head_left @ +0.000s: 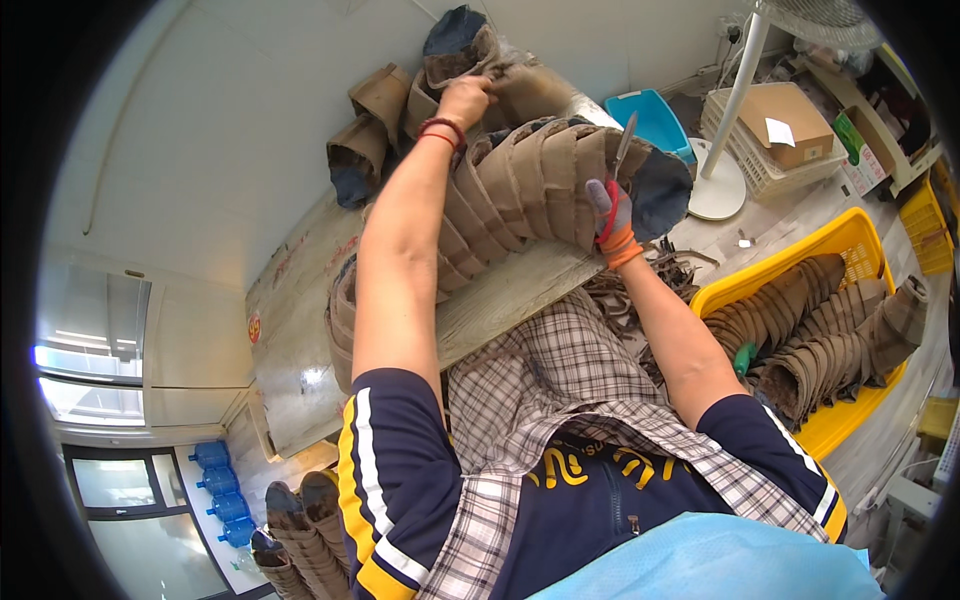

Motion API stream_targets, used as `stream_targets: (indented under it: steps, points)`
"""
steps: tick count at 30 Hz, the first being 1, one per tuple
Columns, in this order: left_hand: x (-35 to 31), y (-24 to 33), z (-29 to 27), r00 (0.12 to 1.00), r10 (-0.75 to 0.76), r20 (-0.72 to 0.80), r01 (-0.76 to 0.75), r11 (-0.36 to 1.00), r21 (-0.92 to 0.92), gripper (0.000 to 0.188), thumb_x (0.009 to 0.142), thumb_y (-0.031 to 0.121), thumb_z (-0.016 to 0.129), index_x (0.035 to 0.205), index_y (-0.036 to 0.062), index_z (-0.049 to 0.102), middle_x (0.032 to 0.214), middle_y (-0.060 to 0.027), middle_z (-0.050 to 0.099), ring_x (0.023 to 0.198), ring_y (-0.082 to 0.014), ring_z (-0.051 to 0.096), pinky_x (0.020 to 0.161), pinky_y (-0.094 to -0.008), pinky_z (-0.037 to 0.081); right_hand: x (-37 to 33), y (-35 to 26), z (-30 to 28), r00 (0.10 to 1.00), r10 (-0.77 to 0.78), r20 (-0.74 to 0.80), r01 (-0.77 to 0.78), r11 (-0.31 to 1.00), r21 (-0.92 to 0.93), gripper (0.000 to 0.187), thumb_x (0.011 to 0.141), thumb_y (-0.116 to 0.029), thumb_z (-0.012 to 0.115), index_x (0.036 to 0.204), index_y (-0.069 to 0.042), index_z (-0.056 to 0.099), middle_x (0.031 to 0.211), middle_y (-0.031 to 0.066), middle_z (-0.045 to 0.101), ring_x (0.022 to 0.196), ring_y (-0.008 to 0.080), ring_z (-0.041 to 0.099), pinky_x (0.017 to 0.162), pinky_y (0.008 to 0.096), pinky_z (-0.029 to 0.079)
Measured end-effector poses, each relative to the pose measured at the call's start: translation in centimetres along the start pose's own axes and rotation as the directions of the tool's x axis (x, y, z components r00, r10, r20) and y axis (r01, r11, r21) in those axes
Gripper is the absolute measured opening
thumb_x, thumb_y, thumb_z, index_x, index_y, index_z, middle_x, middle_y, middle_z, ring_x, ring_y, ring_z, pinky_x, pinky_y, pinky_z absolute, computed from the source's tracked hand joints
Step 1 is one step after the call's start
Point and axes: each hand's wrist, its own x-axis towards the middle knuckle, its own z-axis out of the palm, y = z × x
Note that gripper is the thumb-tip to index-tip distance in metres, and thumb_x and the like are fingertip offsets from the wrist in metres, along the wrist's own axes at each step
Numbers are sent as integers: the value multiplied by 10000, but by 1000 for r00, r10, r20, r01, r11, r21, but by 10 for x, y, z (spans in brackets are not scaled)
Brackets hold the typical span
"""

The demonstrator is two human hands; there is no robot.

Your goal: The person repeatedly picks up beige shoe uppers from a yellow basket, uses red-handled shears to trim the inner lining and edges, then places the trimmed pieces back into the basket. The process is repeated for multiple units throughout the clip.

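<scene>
My left hand (466, 104), bare with red cords at the wrist, reaches to the far side of the table. Its fingers are closed on a brown tube-shaped leather piece (530, 93), smeared by motion. My right hand (612, 215) wears a grey and orange glove and grips scissors (626, 146) with red handles, blades pointing up and away. Between my arms, a long curved row of nested brown leather pieces (520, 185) lies on the table; its right end shows a dark blue lining. More such pieces (362, 150) stand behind, left of my left hand.
The worn table (530, 295) has leather scraps (640, 290) by its near right edge. At right stand a yellow basket (850, 235) of nested pieces, a blue bin (650, 118), a fan stand (718, 190) and a cardboard box (785, 125). More stacked pieces (300, 525) are at lower left.
</scene>
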Motion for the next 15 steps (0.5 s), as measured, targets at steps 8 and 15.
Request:
stream_targets:
  steps: [8,15]
  points:
    - [-86,23,-165,912,-408,33,136,226,-964,247,913,188,559,1108,37,548,1095,-76,603,1032,-236,560,882,-438,469,3,-12,6,997,-67,-43,67,998,-4,312,848,-369,660,855,-62,605,726,-47,523,654,64,403,582,258,364]
    - [-307,63,-187,938,-346,12,-108,-326,-939,392,923,136,510,1276,-17,437,1309,-160,482,1219,-317,446,1020,-448,384,16,-3,-13,996,82,29,-83,996,36,316,886,-381,605,909,-66,610,824,-11,565,738,86,464,685,270,417]
